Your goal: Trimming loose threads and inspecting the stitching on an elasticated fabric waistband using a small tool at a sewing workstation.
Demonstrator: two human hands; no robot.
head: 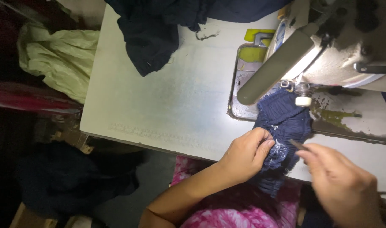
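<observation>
A gathered navy blue fabric piece with a pale embroidered patch lies under the needle area of a grey sewing machine and hangs over the table's front edge. My left hand pinches the fabric at its left side, thumb and fingers closed on it. My right hand, blurred, holds a small thin metal tool whose tip points at the embroidered patch.
The white table carries a heap of dark navy cloth at the back. Pale green cloth hangs off to the left. Pink patterned clothing covers my lap. The floor on the left is dark.
</observation>
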